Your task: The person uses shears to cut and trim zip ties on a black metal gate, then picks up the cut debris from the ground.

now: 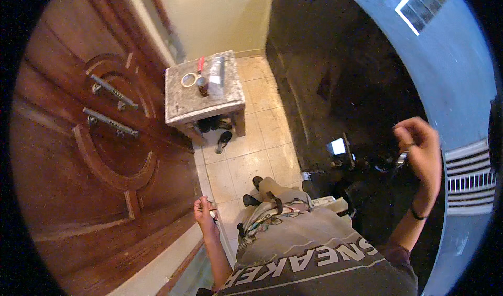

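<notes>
My right hand [423, 146] is raised in front of a dark door-like panel [325, 70]. Its fingers curl together, and a small shiny metallic thing [402, 158] shows beneath them; its kind is unclear. Left of that hand, a bright rectangular patch [337, 146] and dark fittings show on the panel. Low beside a brown carved wooden door [57, 138], my left hand [205, 212] is closed in a pinch. Something thin and dark [214, 209] shows at its fingers, too small to name.
A small marbled table [181, 99] bears a tape roll [188, 80], a dark brown jar [203, 86], a red-handled tool [200, 64] and a clear plastic packet [216, 78]. Black footwear [223, 142] lies by its legs. Two metal handles [111, 122] stick out from the wooden door.
</notes>
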Demonstrator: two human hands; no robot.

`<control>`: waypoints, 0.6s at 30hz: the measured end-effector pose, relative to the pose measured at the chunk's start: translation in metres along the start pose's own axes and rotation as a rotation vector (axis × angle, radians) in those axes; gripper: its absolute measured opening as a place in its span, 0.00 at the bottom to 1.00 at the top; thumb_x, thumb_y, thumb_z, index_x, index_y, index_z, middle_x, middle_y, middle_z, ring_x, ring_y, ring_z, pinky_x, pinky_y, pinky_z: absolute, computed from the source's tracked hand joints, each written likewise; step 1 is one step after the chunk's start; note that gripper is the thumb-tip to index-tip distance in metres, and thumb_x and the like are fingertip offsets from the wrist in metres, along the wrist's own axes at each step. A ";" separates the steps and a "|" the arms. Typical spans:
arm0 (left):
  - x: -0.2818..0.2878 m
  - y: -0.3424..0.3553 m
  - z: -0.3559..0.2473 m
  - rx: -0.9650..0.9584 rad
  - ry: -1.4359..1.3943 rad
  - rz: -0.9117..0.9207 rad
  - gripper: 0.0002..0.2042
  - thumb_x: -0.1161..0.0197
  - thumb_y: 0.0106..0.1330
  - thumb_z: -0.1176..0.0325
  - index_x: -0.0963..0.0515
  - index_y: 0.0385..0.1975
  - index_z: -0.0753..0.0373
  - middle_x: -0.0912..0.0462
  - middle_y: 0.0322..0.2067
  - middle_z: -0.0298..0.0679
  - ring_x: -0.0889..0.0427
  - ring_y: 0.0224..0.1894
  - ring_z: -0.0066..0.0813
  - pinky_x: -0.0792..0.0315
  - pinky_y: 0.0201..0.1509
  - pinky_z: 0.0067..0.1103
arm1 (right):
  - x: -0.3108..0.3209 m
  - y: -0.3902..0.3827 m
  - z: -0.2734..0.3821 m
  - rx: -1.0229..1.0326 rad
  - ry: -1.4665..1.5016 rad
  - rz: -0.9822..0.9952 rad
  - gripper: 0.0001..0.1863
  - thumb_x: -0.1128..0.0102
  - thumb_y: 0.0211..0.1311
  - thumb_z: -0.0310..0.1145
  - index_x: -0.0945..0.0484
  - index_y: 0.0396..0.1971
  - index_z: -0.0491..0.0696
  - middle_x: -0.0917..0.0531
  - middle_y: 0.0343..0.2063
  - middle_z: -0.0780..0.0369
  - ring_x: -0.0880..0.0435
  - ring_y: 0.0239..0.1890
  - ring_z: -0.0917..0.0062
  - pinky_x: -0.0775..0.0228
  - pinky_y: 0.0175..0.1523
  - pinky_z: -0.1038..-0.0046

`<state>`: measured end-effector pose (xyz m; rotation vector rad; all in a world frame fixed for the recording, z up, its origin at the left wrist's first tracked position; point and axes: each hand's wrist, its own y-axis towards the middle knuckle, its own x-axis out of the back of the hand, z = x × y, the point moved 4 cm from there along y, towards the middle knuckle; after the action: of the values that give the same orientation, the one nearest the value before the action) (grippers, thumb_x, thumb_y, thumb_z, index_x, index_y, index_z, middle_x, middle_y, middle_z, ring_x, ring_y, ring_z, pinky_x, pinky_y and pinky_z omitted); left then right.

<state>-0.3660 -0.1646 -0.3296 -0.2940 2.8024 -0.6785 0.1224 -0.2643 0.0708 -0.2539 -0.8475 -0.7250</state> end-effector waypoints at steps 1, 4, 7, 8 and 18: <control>-0.005 0.007 0.005 0.017 -0.006 0.021 0.09 0.40 0.79 0.59 0.25 0.45 0.56 0.29 0.22 0.27 0.29 0.19 0.13 0.39 0.17 0.14 | -0.018 0.006 -0.008 0.056 -0.165 0.050 0.09 0.29 0.65 0.32 0.14 0.33 0.41 0.17 0.22 0.65 0.22 0.27 0.84 0.31 0.33 0.75; -0.006 0.016 0.003 0.072 0.000 -0.057 0.09 0.38 0.78 0.57 0.24 0.45 0.54 0.28 0.23 0.26 0.28 0.21 0.13 0.39 0.18 0.14 | -0.114 0.060 -0.061 0.012 -0.239 0.477 0.25 0.34 0.70 0.49 0.14 0.26 0.39 0.20 0.15 0.63 0.26 0.18 0.82 0.36 0.24 0.70; 0.010 0.018 0.003 0.076 0.015 -0.193 0.09 0.37 0.76 0.55 0.24 0.44 0.52 0.28 0.24 0.25 0.27 0.24 0.13 0.39 0.19 0.14 | -0.236 0.103 -0.061 -0.289 0.280 0.776 0.27 0.45 0.79 0.51 0.14 0.33 0.41 0.16 0.18 0.64 0.23 0.17 0.83 0.29 0.24 0.76; 0.014 0.018 0.005 0.072 0.014 -0.232 0.09 0.36 0.76 0.55 0.23 0.43 0.52 0.28 0.24 0.25 0.26 0.24 0.13 0.40 0.19 0.14 | -0.277 0.126 -0.061 -0.258 0.353 0.785 0.27 0.48 0.80 0.50 0.14 0.34 0.40 0.14 0.22 0.63 0.20 0.18 0.82 0.26 0.26 0.77; -0.044 0.031 -0.047 0.091 -0.114 -0.645 0.09 0.38 0.77 0.56 0.25 0.44 0.52 0.29 0.23 0.26 0.28 0.24 0.16 0.40 0.19 0.14 | -0.546 0.291 0.035 0.524 0.232 0.382 0.15 0.36 0.72 0.45 0.16 0.44 0.48 0.11 0.30 0.54 0.11 0.32 0.60 0.22 0.36 0.63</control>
<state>-0.3417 -0.1070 -0.2955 -1.2022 2.5388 -0.8740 0.0560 0.2293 -0.2982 0.1365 -0.7108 -0.1561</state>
